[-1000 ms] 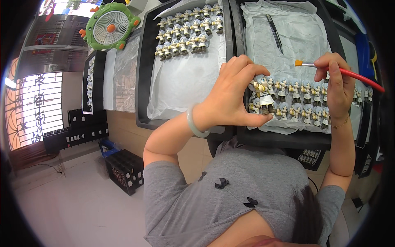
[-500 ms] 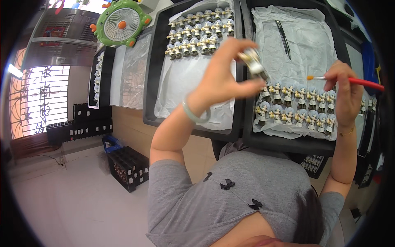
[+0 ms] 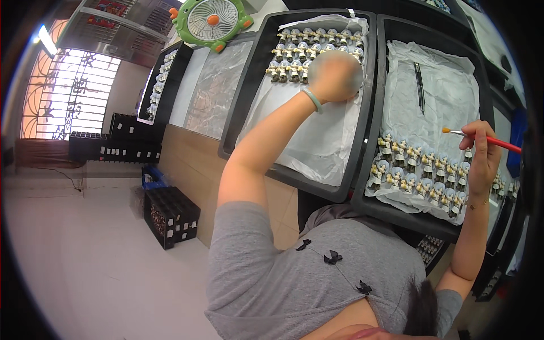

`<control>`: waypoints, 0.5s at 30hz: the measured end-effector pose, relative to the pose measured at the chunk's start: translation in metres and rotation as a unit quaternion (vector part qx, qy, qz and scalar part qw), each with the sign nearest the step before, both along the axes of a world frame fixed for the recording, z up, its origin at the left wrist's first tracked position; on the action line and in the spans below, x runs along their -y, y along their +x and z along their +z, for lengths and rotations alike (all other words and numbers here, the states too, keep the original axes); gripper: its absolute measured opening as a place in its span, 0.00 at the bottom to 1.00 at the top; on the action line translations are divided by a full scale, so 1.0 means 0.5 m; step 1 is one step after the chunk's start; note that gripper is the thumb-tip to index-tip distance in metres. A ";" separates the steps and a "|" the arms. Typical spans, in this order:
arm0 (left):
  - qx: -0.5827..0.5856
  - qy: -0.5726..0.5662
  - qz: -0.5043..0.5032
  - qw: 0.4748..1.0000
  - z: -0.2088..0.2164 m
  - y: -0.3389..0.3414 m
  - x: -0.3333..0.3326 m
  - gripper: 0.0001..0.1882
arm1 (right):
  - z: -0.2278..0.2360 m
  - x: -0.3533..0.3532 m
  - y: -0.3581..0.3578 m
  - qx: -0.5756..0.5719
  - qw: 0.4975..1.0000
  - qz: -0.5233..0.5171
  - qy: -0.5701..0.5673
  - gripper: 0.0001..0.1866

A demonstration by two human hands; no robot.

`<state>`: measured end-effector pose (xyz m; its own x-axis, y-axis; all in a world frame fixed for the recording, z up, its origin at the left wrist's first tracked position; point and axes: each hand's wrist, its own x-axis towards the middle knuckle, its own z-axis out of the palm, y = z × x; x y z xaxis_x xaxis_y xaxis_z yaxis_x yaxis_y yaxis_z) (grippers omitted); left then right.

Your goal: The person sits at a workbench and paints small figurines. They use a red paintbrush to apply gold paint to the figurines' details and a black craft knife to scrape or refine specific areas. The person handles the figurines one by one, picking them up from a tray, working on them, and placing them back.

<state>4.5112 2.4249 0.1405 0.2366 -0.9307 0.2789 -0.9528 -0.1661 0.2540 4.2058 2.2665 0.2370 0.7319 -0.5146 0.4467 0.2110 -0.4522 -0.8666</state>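
My left hand is over the left black tray, at the right end of the nearest row of small pale-haired figurines. A blur smears its fingers, so whether a figurine is in them is hidden. My right hand is closed around a paintbrush with a red handle and orange-yellow bristles, held above the right side of the right black tray. Two rows of similar figurines stand on white paper in that tray, just left of my right hand.
A slim black pen-like tool lies on the paper in the right tray. Beyond the left tray stands a green fan. Farther left is another tray of figurines. Black crates sit on the floor.
My left hand has carried a figurine from above the gap between the trays to the figurine rows in the left tray. My right hand still holds the paintbrush. The whole view has shifted.
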 end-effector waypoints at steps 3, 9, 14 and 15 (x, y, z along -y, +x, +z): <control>0.035 0.033 0.023 0.999 0.017 0.027 -0.008 0.37 | -0.001 0.001 -0.002 0.003 1.000 0.002 0.004 0.17; 0.095 0.149 0.073 0.982 0.032 0.054 -0.029 0.37 | 0.003 -0.003 -0.003 0.005 1.000 0.017 0.003 0.16; 0.034 0.120 0.055 0.991 0.014 0.059 -0.028 0.35 | 0.005 -0.006 -0.001 0.009 1.000 0.013 0.016 0.16; 0.012 0.097 0.048 0.994 0.011 0.061 -0.030 0.35 | 0.005 -0.006 -0.001 0.008 1.000 0.014 0.015 0.16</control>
<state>4.5415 2.4398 0.1460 0.3231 -0.9408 0.1027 -0.9355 -0.3011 0.1848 4.2051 2.2694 0.2397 0.7389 -0.5072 0.4436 0.2381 -0.4193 -0.8761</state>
